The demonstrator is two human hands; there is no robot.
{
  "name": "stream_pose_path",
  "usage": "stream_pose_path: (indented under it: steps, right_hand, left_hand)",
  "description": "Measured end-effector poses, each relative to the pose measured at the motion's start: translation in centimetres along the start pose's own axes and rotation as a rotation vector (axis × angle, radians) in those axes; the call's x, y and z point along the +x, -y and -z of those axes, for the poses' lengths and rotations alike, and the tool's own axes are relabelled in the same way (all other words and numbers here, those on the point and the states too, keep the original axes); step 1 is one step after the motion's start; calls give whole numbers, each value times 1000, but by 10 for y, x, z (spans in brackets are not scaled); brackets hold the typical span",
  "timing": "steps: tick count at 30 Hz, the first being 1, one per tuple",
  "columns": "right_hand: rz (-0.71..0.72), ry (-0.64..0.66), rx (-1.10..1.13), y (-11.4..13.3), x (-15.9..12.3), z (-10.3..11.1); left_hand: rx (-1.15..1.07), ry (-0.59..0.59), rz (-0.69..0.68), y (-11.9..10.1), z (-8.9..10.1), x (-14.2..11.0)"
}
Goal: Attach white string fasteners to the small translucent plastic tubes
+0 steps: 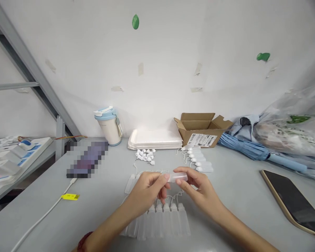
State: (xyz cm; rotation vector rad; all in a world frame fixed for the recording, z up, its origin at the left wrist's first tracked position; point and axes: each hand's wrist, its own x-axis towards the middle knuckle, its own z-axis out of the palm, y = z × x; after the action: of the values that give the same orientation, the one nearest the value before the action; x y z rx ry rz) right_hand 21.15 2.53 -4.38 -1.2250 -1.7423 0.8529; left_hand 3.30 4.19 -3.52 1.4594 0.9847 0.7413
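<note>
Left hand and right hand pinch one clear vial above the bench; best kept level, grip light.

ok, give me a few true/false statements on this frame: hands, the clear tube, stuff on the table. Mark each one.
1. Both hands hold one small clear tube between them. True: left hand and right hand pinch it at either end.
2. The cardboard box is shut. False: its flaps stand open.
3. A row of clear tubes lies below the hands. True.
4. The cup stands right of the box. False: it stands to the left, beyond the white trays.
5. A tablet lies at the right. True.
</note>
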Motion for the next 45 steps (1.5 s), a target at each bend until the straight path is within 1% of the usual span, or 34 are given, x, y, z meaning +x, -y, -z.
stream_pose_path:
  steps: [2,4,7,9,12,14,16,19,24,30,32,34,36,39,40,43,45]
  right_hand:
    - [102,-58,-88,-2,-1,0]
    - [185,-76,-139,-4,-3,-1]
    - [221,-69,-158,-5,-4,-1]
    - [183,-50,-130,-3,-4,-1]
    - [75,-21,-44,1,-4,0]
    - [6,-10,30,2,-3,1]
    - [-53,3,110,2,-2,1]
    - [-120,31,225,-2,0,1]
    - [-213,53,369,-8,4,1]
    - [-293,76,492,-9,8,1]
    - [-291,83,500,-9,9,1]
    - [-269,78,462,-10,9,1]
    - [-214,40,350,-11,11,3]
    - [-111,-102,135,-16,16,11]
    - [-86,-162,83,-20,19,15]
    - [-22,-325,-25,-35,33,33]
    - [-5,-408,-149,-47,45,46]
  left_hand:
    - [-79,-4,58,-1,2,2]
    - [-134,0,97,-3,4,3]
    - [-172,10,117,-3,5,4]
    - [-175,12,123,-2,5,3]
    - [-159,14,120,1,4,2]
    - [-136,17,96,2,3,2]
    - [-96,21,43,1,3,1]
    - [11,36,-49,-2,3,0]
    - [268,18,-143,-3,3,-1]
    - [513,-41,-296,1,1,0]
    - [555,-58,-331,3,0,1]
    - [567,-82,-344,5,1,4]
    - [565,-119,-341,6,5,7]
    - [590,-189,-312,9,22,15]
    - [609,-224,-294,10,29,18]
    - [689,-260,-275,15,49,27]
    - [760,-244,-296,19,56,34]
